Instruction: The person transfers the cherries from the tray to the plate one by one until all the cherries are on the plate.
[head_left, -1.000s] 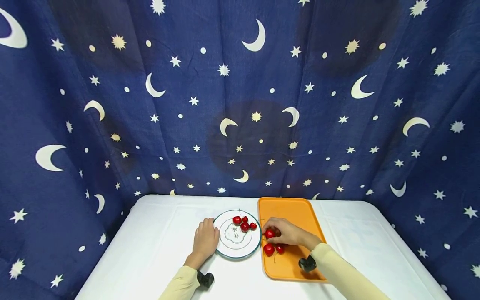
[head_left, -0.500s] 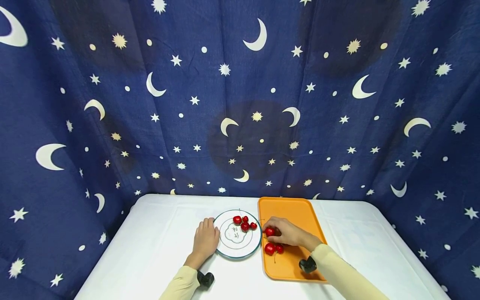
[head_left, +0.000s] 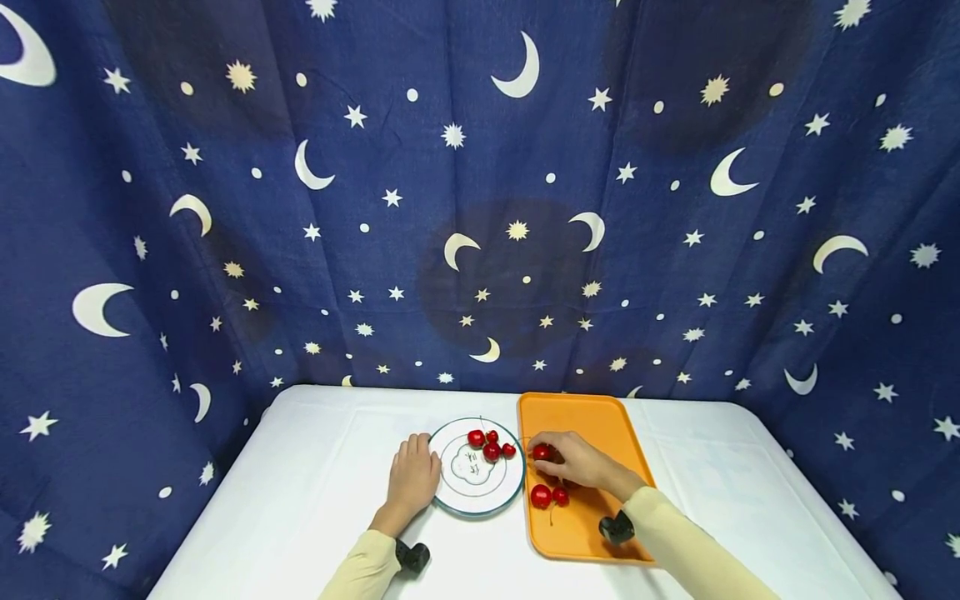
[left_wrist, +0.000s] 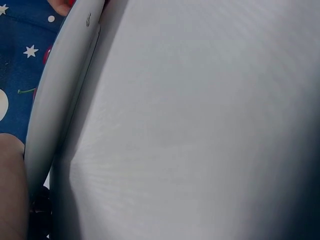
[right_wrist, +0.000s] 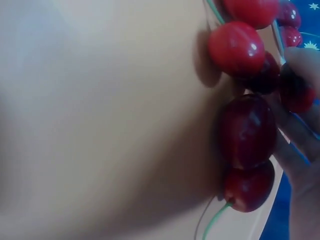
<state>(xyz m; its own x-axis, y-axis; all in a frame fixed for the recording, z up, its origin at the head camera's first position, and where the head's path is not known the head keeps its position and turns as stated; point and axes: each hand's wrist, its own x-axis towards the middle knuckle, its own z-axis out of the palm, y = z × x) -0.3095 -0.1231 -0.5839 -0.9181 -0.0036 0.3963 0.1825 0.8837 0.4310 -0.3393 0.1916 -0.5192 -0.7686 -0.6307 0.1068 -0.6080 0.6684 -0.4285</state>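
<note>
My left hand (head_left: 414, 477) rests at the left rim of a white plate (head_left: 459, 493) with a dark green edge, its fingers fairly straight; how they meet the rim underneath is hidden. Several red cherries (head_left: 491, 452) lie on the far right part of the plate. In the left wrist view the plate (left_wrist: 65, 85) shows from the side. My right hand (head_left: 577, 460) is over the left side of an orange tray (head_left: 592, 537), pinching a red cherry (right_wrist: 297, 92) between thumb and fingers. Other cherries (head_left: 542, 497) lie on the tray just below it, some with green stems.
A white cloth covers the table (head_left: 322, 467). The tray stands close against the plate's right side. Behind the table hangs a dark blue curtain (head_left: 390, 267) with moons and stars.
My right hand and the cherry in its fingers have shifted slightly away from me, toward the plate. My left hand stays at the plate rim. The head view has tilted slightly.
</note>
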